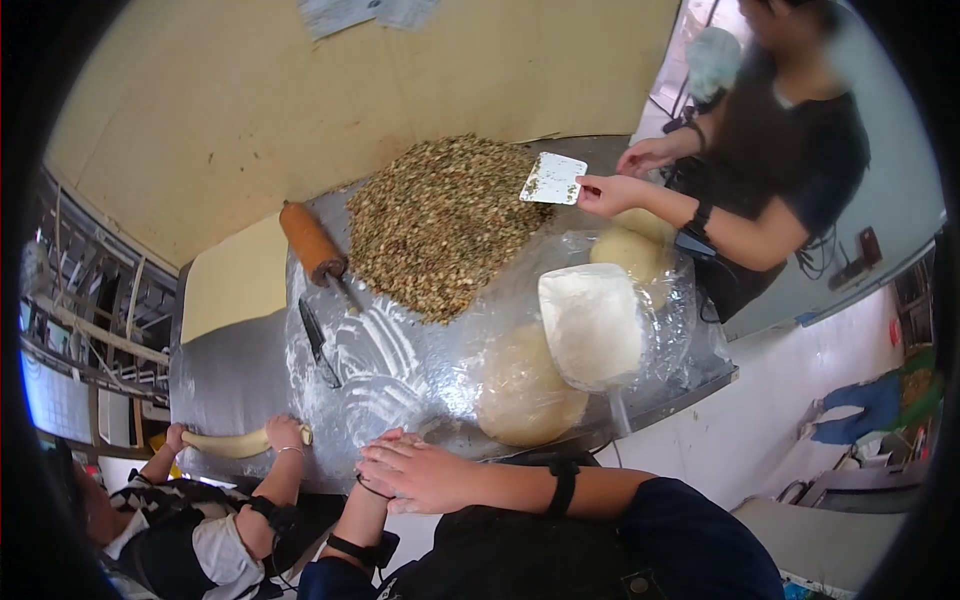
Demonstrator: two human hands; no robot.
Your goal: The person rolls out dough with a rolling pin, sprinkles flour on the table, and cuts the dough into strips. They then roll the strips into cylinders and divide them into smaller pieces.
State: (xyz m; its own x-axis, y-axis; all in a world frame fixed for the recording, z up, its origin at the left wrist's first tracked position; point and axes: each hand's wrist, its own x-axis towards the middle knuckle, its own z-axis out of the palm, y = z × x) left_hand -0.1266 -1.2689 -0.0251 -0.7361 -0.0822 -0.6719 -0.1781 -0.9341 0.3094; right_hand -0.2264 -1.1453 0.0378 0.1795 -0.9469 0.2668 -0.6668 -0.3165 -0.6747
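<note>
My right hand [425,472] rests flat over my left hand [390,438] at the near edge of the metal table. Neither appears to hold a tool. Most of my left hand's fingers are covered. Beyond them the tabletop [385,390] is streaked with flour. A large dough ball [525,395] under clear plastic film lies to the right. On the film sits a scoop [592,325] heaped with white flour. Ahead and left are a dark-bladed knife [312,330] and a wooden rolling pin [312,242].
A big heap of chopped nuts or seeds [440,225] stands at the back. A flat dough sheet [235,275] lies left. One co-worker's hands press a dough roll [232,444]; another co-worker holds a white scraper [555,178] beside more wrapped dough [628,250].
</note>
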